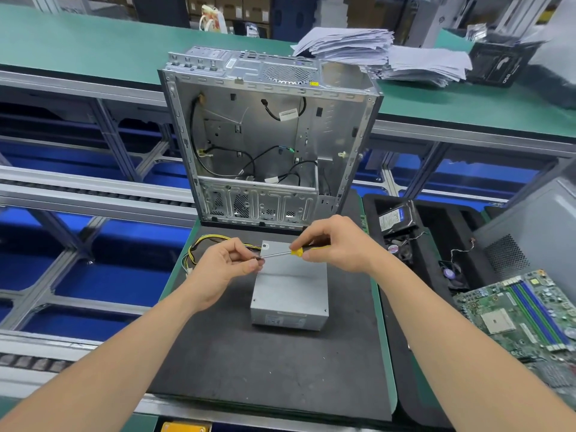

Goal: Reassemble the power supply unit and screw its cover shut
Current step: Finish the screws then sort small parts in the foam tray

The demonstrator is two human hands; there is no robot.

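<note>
Above the power supply [290, 288], my right hand [339, 244] gripping the screwdriver [280, 253], my left hand [224, 266] pinching its tip.

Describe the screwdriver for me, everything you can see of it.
The screwdriver has a thin, shiny metal shaft and a yellow handle, mostly hidden in the right hand, which grips it. It lies nearly level, handle to the right and slightly higher, held over the far end of the grey power supply box. The left hand pinches the shaft's tip end, so the tip itself is hidden.
</note>
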